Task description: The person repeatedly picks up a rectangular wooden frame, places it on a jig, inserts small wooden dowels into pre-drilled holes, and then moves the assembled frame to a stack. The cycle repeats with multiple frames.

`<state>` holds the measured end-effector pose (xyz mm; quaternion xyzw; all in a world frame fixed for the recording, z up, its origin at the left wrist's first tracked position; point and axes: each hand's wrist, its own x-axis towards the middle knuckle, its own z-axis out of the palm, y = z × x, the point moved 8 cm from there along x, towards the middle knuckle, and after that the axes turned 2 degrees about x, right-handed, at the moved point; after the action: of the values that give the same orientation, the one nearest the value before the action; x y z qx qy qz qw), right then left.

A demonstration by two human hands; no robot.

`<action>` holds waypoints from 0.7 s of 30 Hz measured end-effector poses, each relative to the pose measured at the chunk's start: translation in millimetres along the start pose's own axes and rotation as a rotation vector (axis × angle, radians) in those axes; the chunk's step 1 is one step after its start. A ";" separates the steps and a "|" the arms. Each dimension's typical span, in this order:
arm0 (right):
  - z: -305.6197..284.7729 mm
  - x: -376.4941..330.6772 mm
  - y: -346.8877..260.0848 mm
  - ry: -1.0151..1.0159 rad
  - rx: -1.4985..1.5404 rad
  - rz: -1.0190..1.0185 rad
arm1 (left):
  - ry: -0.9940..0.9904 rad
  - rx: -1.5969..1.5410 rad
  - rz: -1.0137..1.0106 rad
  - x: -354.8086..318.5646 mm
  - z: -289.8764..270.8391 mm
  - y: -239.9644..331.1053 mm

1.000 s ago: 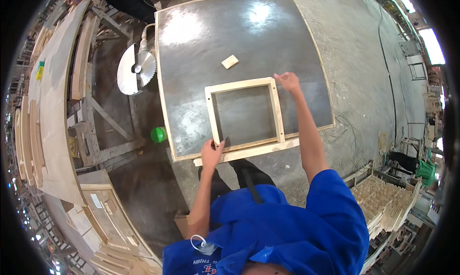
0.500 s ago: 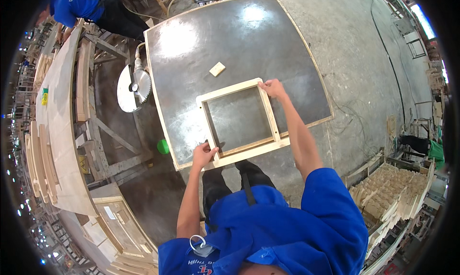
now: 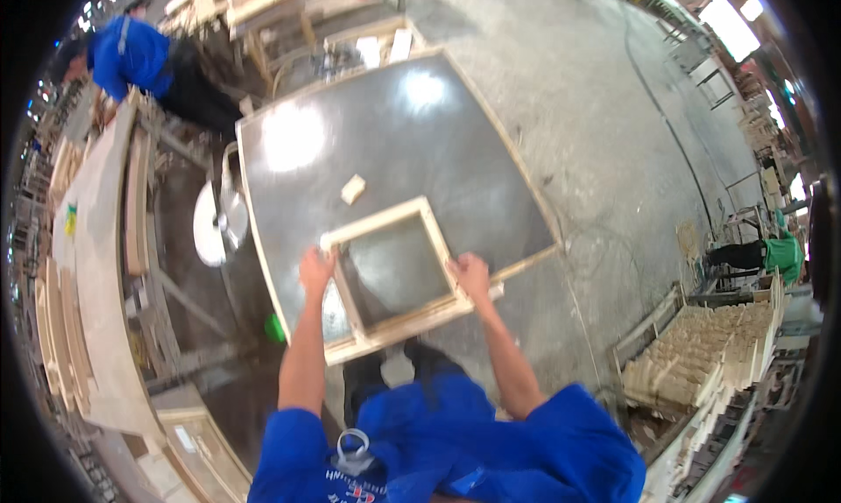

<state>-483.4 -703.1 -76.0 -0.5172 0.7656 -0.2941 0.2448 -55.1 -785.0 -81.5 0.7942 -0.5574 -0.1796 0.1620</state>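
Left hand [image 3: 314, 270]: moved from the lower left corner of the wooden frame [image 3: 375, 222] to its upper left corner since the earlier picture; thumb and fingers look clamped on the rail there.
Right hand [image 3: 470, 275]: gone from the upper right corner to lower down the right rail, seemingly gripping it.
Frame's place: centre of the picture, at the lower edge of the dark worktop [image 3: 385, 135], below a small wood block [image 3: 353, 189] lying apart.
Frame's progress: four sides already meet in a closed rectangle; whether the joints are fixed, or what is left, cannot be told through the blur.
Forearms: reaching up from the lower edge, left nearly upright, right slanting leftward; hands well apart.
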 end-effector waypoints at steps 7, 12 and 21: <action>-22.4 -119.6 0.3 -0.114 0.265 -0.051 | -0.508 0.111 0.788 -227.7 66.7 152.2; -4.1 -239.5 113.0 -0.528 -0.104 0.058 | -0.534 -0.046 0.772 -245.0 104.9 146.0; 92.8 -295.2 -102.9 -0.967 0.763 0.601 | -0.040 -0.839 0.517 -197.2 -239.9 61.4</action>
<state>-251.8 -475.2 -48.5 -0.2330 0.5232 -0.1987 0.7953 -56.1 -605.3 179.1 0.4927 -0.6186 -0.3577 0.4966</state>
